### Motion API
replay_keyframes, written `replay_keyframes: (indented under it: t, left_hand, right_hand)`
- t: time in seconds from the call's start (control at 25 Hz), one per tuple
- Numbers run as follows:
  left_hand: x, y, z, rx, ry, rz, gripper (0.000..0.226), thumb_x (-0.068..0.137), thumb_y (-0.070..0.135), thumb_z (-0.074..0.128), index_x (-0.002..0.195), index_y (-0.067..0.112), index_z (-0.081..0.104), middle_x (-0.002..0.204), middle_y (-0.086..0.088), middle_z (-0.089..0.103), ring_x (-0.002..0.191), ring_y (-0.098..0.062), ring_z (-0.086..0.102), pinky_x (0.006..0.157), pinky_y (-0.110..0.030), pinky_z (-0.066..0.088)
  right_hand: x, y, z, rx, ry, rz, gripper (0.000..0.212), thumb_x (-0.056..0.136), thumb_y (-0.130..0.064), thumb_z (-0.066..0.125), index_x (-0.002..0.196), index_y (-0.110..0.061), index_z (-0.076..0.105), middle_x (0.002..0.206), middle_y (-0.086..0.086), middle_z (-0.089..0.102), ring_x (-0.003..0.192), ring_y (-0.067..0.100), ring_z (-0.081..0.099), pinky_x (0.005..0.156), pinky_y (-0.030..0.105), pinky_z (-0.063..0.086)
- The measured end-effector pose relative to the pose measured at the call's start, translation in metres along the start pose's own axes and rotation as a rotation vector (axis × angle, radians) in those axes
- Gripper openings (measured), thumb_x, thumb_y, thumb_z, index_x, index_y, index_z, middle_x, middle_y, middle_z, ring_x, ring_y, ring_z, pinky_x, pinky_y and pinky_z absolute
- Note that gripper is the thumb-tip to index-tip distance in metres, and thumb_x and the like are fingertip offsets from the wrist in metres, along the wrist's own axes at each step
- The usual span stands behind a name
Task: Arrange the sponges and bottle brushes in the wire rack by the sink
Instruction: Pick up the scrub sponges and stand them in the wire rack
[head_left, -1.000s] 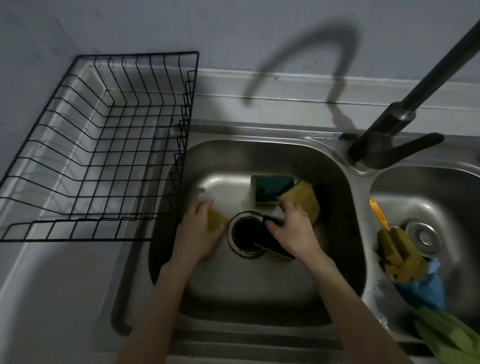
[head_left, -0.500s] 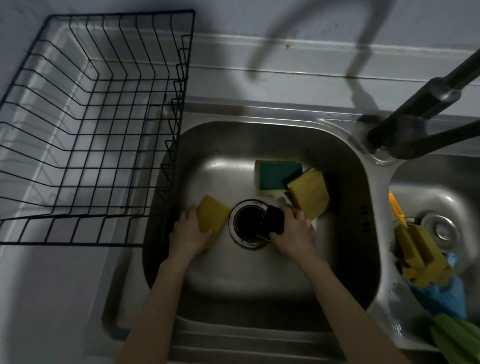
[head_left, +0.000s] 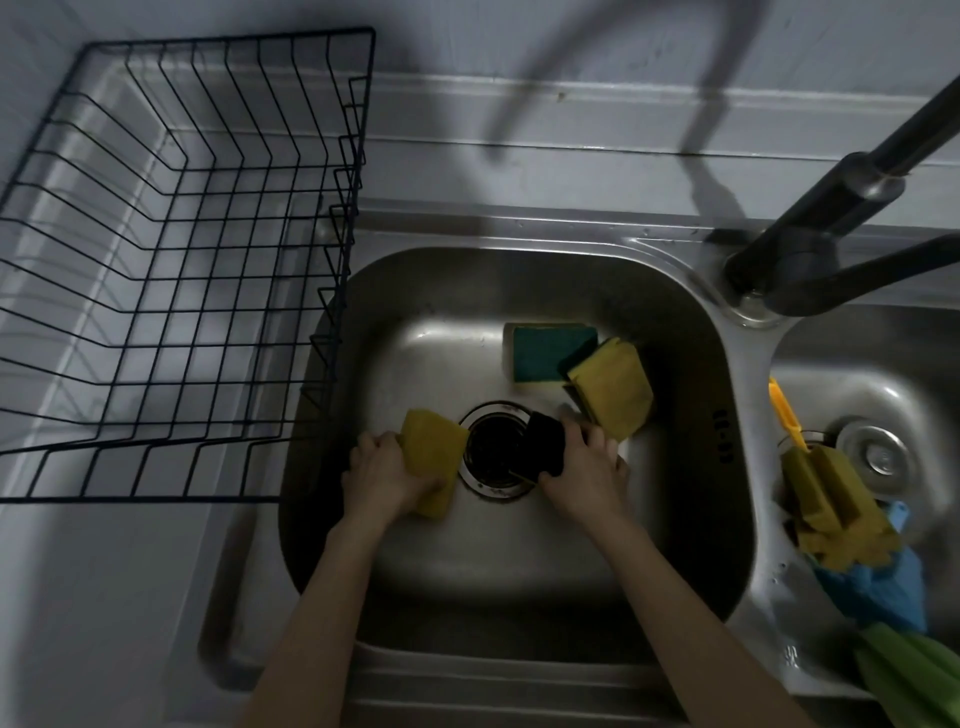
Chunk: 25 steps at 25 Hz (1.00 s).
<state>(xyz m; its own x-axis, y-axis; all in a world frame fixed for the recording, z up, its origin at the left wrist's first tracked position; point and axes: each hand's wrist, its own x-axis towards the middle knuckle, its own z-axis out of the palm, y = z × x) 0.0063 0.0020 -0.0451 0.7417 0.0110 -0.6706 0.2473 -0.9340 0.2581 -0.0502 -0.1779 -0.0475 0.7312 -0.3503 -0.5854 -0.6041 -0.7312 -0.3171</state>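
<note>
Yellow sponge (head_left: 434, 457) gripped by left hand (head_left: 387, 475), dark sponge (head_left: 543, 449) half-hidden, gripped by right hand (head_left: 584, 473)

Dim light around my steel double sink (head_left: 519, 234). Behind it a pale grey wall (head_left: 519, 41) carries the shadow of the dark faucet (head_left: 810, 228); left of it, grey counter (head_left: 104, 597).

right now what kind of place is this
Most likely a home kitchen sink area: a double stainless steel sink, a dark faucet between the basins, and a black wire rack on the counter beside it.
</note>
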Motion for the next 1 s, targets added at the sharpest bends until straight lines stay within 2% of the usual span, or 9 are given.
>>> replay_keyframes:
  t: [0.24,0.4,0.52,0.72,1.0]
  left_hand:
    - [-0.006,0.005,-0.005,-0.162,0.071,0.022,0.078,0.072,0.027,0.073,0.13,0.006,0.026,0.137,-0.02,0.034,0.126,-0.039,0.036,0.103,-0.05,0.034]
    - [-0.013,0.012,-0.011,-0.256,0.064,0.087,0.07,0.077,0.022,0.068,0.131,0.008,0.026,0.133,-0.02,0.047,0.119,-0.039,0.048,0.094,-0.043,0.042]
    - [-0.021,0.017,-0.014,-0.239,0.105,0.168,0.07,0.078,0.025,0.067,0.134,0.01,0.027,0.136,-0.018,0.046,0.122,-0.037,0.046,0.095,-0.04,0.041]
    - [-0.041,0.029,-0.024,-0.305,0.153,0.268,0.065,0.077,0.027,0.067,0.13,0.009,0.033,0.129,-0.018,0.05,0.116,-0.033,0.049,0.081,-0.031,0.038]
    - [-0.086,0.046,-0.051,-0.321,0.292,0.461,0.072,0.081,0.032,0.062,0.14,0.016,0.021,0.141,-0.009,0.041,0.126,-0.028,0.042,0.097,-0.036,0.037]
  right_hand:
    - [-0.006,0.005,0.003,-0.01,-0.017,-0.022,0.086,0.081,-0.035,0.061,0.147,-0.022,0.008,0.152,0.013,0.018,0.139,0.034,0.018,0.112,0.046,0.023]
    - [-0.013,0.002,-0.002,0.076,0.018,0.027,0.085,0.081,-0.042,0.06,0.147,-0.024,0.01,0.146,0.016,0.026,0.136,0.035,0.023,0.109,0.048,0.027]
    - [-0.02,-0.002,-0.011,0.127,0.069,0.054,0.085,0.081,-0.048,0.058,0.148,-0.023,0.012,0.143,0.015,0.031,0.135,0.035,0.026,0.109,0.047,0.027]
    - [-0.036,-0.004,-0.037,0.211,0.145,0.002,0.084,0.081,-0.042,0.06,0.147,-0.023,0.013,0.145,0.015,0.031,0.136,0.036,0.025,0.11,0.05,0.025]
    - [-0.067,-0.012,-0.071,0.301,0.278,-0.075,0.085,0.081,-0.042,0.061,0.148,-0.021,0.013,0.146,0.015,0.031,0.137,0.035,0.026,0.109,0.051,0.027]
